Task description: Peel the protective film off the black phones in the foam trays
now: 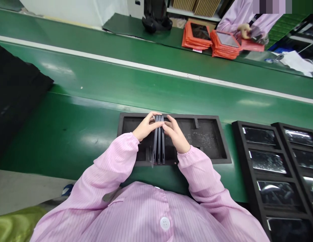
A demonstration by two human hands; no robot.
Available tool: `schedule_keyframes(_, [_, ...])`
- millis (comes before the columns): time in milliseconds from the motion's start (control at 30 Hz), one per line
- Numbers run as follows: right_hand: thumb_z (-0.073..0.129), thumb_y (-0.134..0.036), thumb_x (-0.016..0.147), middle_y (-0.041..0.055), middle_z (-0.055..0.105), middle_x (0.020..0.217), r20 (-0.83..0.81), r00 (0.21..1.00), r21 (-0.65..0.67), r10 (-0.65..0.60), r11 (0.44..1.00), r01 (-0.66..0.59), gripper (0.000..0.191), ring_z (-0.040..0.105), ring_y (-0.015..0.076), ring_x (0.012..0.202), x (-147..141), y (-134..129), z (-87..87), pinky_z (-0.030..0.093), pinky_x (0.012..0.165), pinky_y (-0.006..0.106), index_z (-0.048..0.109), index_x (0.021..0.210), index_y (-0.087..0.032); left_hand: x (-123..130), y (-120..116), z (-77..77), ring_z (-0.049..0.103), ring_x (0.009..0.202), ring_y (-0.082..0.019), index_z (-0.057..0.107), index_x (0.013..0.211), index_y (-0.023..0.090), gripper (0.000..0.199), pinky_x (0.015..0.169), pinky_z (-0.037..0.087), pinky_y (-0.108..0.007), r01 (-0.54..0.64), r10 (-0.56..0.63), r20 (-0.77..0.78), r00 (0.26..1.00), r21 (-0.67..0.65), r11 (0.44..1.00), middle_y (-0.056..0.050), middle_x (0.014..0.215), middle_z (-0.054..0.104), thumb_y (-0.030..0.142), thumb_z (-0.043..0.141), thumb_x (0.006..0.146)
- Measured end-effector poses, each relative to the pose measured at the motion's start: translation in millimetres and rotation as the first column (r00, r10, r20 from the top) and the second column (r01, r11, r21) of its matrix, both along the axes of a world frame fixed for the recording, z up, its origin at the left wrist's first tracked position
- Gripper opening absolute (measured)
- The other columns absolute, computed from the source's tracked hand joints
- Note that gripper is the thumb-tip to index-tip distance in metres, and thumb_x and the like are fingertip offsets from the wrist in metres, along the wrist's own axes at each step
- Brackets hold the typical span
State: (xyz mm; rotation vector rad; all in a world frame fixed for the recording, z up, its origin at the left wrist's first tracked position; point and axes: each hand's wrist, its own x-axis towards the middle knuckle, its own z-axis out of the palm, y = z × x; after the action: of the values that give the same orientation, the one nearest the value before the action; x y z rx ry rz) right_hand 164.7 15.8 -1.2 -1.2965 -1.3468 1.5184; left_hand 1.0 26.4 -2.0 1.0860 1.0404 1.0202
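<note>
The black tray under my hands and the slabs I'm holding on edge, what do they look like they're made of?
Black tray: probably foam, matte with a speckled, dull floor. The slabs, pressed between left hand and right hand: smooth dark panels with thin hard edges, perhaps glass or plastic; unclear.

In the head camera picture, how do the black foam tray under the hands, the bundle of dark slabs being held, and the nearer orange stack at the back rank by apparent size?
1. black foam tray, widest by far.
2. bundle of dark slabs, held on edge between the left hand and right hand.
3. orange stack, but it lies much farther away, so ranks 2 and 3 are unsure.
</note>
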Motion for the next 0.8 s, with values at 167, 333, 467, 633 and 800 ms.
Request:
schedule_keyframes(167, [0.058,-0.065,0.082,0.0124,0.054,0.135,-0.096,0.995,-0.041,0.028,0.999,-0.032,0.086,0.058,0.0289,0.12,-10.4,1.5,-22.5,0.055,0.091,0.048,0.024,0.151,-0.028,-3.8,-1.5,3.7,0.061,0.09,-0.016,0.053,0.109,0.019,0.039,0.086,0.047,-0.029,0.004,-0.003,-0.01,1.0,0.067,0.998,-0.001,0.093,0.063,0.033,0.069,0.076])
schedule_keyframes(333, [0.052,-0.064,0.089,0.0091,0.063,0.122,-0.205,0.947,0.002,0.246,0.968,-0.251,0.083,0.067,0.0243,0.101,-3.4,-8.4,-27.9,0.058,0.083,0.042,0.015,0.156,-0.029,-7.0,-2.6,6.3,0.062,0.094,-0.018,0.054,0.109,0.019,0.041,0.087,0.048,-0.03,0.02,-0.017,-0.033,0.999,0.086,0.996,-0.003,0.099,0.063,0.038,0.071,0.076])
schedule_keyframes(467, [0.069,-0.057,0.08,0.0103,0.062,0.123,-0.177,0.923,0.04,0.343,0.939,-0.341,0.104,0.067,0.0245,0.102,-0.2,-8.6,-22.7,0.054,0.096,0.046,0.006,0.157,-0.024,-9.8,-2.8,6.9,0.062,0.092,-0.018,0.054,0.112,0.02,0.043,0.086,0.049,-0.03,0.039,-0.037,-0.022,0.999,0.076,0.996,-0.004,0.101,0.062,0.041,0.071,0.078])
schedule_keyframes(633, [0.073,-0.052,0.077,0.011,0.062,0.12,-0.156,0.935,0.064,0.317,0.948,-0.311,0.102,0.067,0.025,0.102,-2.1,-8.0,-21.9,0.05,0.103,0.049,0.015,0.154,-0.02,-11.6,-2.3,6.2,0.061,0.094,-0.018,0.054,0.117,0.021,0.044,0.088,0.049,-0.031,0.077,-0.077,-0.009,0.997,0.074,0.994,-0.005,0.105,0.061,0.043,0.067,0.082])
schedule_keyframes(800, [0.071,-0.056,0.078,0.0103,0.063,0.119,-0.171,0.948,0.03,0.269,0.963,-0.268,0.099,0.067,0.0253,0.103,-4.1,-10.5,-25.6,0.051,0.102,0.049,0.016,0.153,-0.022,-11.8,-0.5,2.8,0.059,0.105,-0.02,0.054,0.124,0.021,0.043,0.097,0.047,-0.032,0.111,-0.104,-0.056,0.993,0.14,0.984,-0.007,0.118,0.061,0.042,0.061,0.087])
